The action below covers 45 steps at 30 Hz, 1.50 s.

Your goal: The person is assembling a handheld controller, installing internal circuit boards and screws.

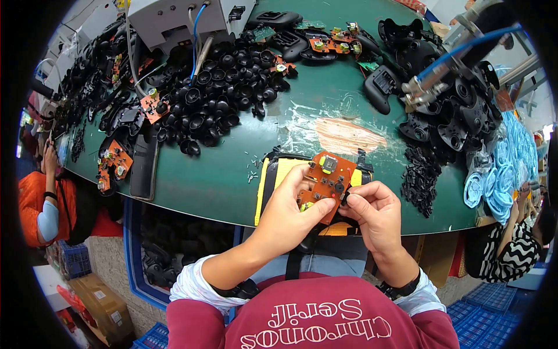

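An orange circuit board with green-yellow and black components is gripped along its left side by my left hand, thumb across its face. At the board's right edge, my right hand is closed in a pinch on a small black part, its exact kind partly covered by the fingers. Under the board lies a yellow pad with black edging, at the table's near edge.
Black thumbstick caps are heaped left of centre, beside a grey machine box. More circuit boards and a phone-like dark slab lie left. Controller shells, small black parts and a metal fixture are right.
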### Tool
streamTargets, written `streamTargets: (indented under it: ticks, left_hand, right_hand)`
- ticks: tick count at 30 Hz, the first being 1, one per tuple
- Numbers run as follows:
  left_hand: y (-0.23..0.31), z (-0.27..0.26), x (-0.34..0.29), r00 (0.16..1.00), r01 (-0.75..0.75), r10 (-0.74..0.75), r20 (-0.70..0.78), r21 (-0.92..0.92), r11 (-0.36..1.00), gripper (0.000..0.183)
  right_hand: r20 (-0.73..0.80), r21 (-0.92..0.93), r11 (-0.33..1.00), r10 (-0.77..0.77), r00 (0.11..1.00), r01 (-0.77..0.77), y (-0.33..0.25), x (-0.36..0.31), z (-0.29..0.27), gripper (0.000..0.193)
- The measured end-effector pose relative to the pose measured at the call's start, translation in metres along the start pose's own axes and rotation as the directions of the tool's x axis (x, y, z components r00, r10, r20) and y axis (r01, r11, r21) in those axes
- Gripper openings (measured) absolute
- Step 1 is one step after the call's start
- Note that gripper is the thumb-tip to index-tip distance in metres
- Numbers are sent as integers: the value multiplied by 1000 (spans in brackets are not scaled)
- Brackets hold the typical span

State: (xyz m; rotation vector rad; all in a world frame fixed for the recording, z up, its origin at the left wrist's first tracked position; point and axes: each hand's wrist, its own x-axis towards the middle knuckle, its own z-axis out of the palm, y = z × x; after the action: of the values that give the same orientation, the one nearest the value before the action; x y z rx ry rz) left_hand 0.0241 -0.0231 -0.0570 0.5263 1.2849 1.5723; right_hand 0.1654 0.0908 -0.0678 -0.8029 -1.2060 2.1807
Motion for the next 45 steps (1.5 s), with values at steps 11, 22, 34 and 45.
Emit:
streamTargets:
  ticks: [11, 22, 34, 45]
  left_hand:
    - [15, 7, 3, 990, -138, 118, 78, 358, 923, 43]
    - [36, -25, 25, 944, 42, -134, 301, 294, 955, 45]
    - [36, -18, 21, 951, -172, 5, 310, 512, 842, 36]
    - [28, -39, 24, 975, -211, 217, 48, 507, 836, 33]
  right_hand:
    - [95, -192, 949, -236, 967, 250, 0, 3, -3, 11]
    - [714, -616, 162, -299, 633, 771, -48, 41, -7, 88]
    - [600, -457, 649, -280, 750, 608, -38, 38, -16, 46]
    - [300, -370, 896, -134, 945, 244, -32, 25, -18, 31]
